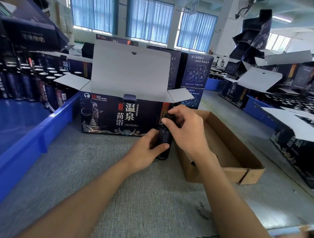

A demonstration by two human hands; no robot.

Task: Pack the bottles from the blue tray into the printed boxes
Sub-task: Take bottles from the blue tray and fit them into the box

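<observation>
A dark bottle (164,138) stands upright on the grey mat, just in front of the right end of an open printed box (115,116). My left hand (146,151) grips the bottle's body. My right hand (185,128) pinches its black cap from above. The box's white lid flap stands up and its side flaps are spread. The blue tray (39,138) lies at the left, with several dark bottles (25,83) standing at its far end.
A shallow brown cardboard tray (242,162) lies right of my hands. More printed boxes stand behind the open one and are piled at the left and right. Another blue bin (213,84) sits far back. The table's near edge runs bottom right.
</observation>
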